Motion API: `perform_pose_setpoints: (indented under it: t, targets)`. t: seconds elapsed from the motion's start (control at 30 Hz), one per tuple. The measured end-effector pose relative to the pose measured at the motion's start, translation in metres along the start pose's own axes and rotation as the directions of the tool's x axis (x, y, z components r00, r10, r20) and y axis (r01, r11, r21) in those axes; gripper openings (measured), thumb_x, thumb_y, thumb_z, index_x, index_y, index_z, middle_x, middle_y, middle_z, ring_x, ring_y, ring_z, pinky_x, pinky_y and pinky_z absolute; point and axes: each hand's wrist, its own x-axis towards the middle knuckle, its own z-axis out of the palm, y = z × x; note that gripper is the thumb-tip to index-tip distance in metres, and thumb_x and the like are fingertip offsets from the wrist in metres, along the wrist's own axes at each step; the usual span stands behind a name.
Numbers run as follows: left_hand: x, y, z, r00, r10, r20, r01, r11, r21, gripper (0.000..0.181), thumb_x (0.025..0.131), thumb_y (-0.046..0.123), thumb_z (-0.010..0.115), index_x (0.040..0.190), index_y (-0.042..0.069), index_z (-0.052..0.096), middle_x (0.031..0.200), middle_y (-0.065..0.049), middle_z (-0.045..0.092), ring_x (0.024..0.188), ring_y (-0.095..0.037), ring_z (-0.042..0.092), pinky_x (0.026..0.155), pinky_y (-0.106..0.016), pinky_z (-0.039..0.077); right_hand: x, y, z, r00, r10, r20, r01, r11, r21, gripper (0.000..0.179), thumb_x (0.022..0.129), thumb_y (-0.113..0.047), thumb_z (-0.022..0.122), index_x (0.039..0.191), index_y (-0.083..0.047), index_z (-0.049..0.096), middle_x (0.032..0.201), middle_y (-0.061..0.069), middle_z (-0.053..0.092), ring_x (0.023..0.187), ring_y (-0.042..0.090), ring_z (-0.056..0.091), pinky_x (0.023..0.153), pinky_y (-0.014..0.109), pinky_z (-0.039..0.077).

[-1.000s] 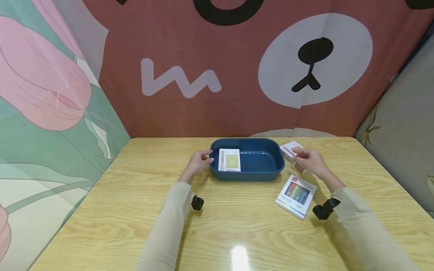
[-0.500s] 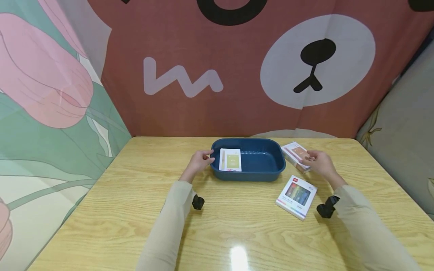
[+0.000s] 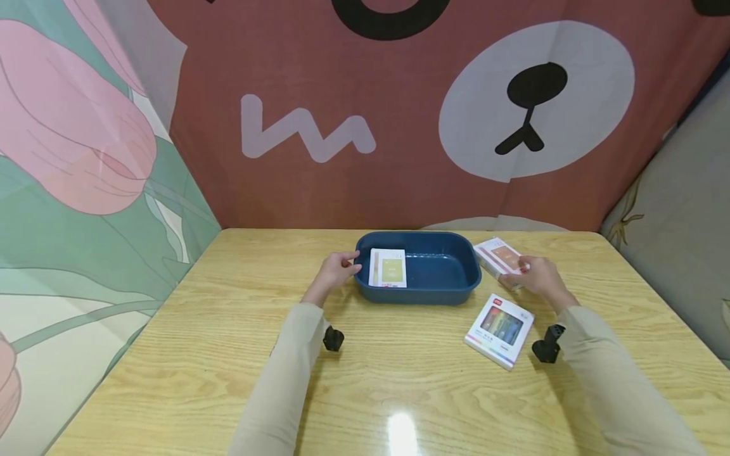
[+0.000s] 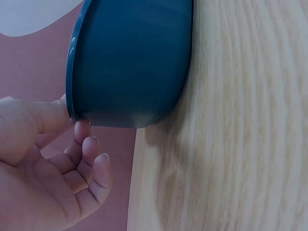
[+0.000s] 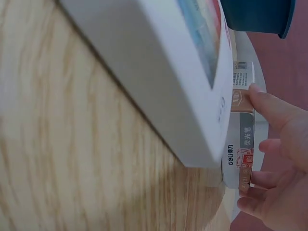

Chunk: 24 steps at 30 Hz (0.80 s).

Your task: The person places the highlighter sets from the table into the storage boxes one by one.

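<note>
My left hand [image 3: 332,273] pinches the left rim of a dark blue plastic basin [image 3: 419,296], thumb inside and fingers outside. In the left wrist view the other fingers of that hand [image 4: 53,178] curl loosely beside the wall. Inside the basin, at its left end, leans a white box with a yellow-green panel [image 3: 388,268]. Right of the basin lies a white and orange-brown highlighter box [image 3: 496,251]. My right hand [image 3: 540,277] grips its near end. In the right wrist view its thumb is on one edge of the labelled end [image 5: 240,144], fingers at the other.
A white box with a clear window showing coloured pens [image 3: 499,330] lies flat on the wooden table [image 3: 228,380], nearer me than the highlighter box. It looms large in the right wrist view. A printed curtain [image 3: 399,190] hangs behind the table's far edge.
My right hand has slid from over the middle of the highlighter box to its near right end, and its fingers have closed there. The left hand stays at the basin's rim.
</note>
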Motion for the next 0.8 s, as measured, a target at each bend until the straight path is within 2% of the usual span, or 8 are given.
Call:
perform_pose_setpoints:
  t: [0.1, 0.23, 0.63, 0.8]
  targets:
    - [-0.0001, 0.0005, 0.0002, 1.000, -0.004, -0.006, 0.004, 1.000, 0.000, 0.038, 0.087, 0.013, 0.059, 0.124, 0.007, 0.054, 0.080, -0.007, 0.051, 0.073, -0.017, 0.045, 0.060, -0.023, 0.037, -0.0002, 0.0003, 0.0000, 0.999, 0.034, 0.034, -0.034, 0.999, 0.023, 0.070, 0.079, -0.031, 0.066, 0.119, 0.021, 0.039, 0.112, 0.039, 0.043, 0.097, 0.044, 0.044, 0.081, 0.053, 0.037]
    - [-0.0004, 0.0014, 0.0002, 1.000, -0.023, -0.002, 0.023, 1.000, -0.005, 0.038, 0.087, 0.014, 0.059, 0.125, 0.008, 0.054, 0.082, -0.007, 0.051, 0.075, -0.018, 0.045, 0.060, -0.023, 0.037, 0.0002, 0.0015, 0.0015, 0.996, 0.069, 0.059, -0.072, 0.996, 0.049, 0.077, 0.080, -0.034, 0.065, 0.124, 0.021, 0.033, 0.117, 0.040, 0.038, 0.104, 0.047, 0.040, 0.084, 0.054, 0.036]
    - [-0.0007, 0.0019, 0.0002, 1.000, -0.016, -0.007, 0.016, 1.000, -0.004, 0.038, 0.087, 0.014, 0.060, 0.124, 0.008, 0.055, 0.079, -0.006, 0.050, 0.073, -0.016, 0.044, 0.059, -0.023, 0.036, 0.0004, 0.0036, 0.0051, 0.991, 0.133, 0.003, -0.133, 0.989, 0.059, 0.078, 0.076, -0.037, 0.068, 0.119, 0.019, 0.034, 0.112, 0.036, 0.039, 0.101, 0.046, 0.036, 0.083, 0.052, 0.035]
    - [-0.0011, 0.0021, 0.0000, 1.000, -0.019, -0.002, 0.019, 1.000, -0.008, 0.038, 0.087, 0.014, 0.059, 0.125, 0.008, 0.054, 0.080, -0.006, 0.050, 0.073, -0.017, 0.044, 0.059, -0.023, 0.036, 0.0005, 0.0010, 0.0060, 0.985, 0.170, -0.020, -0.167, 0.982, 0.087, 0.085, 0.075, -0.033, 0.070, 0.127, 0.017, 0.026, 0.113, 0.039, 0.032, 0.103, 0.048, 0.031, 0.084, 0.056, 0.032]
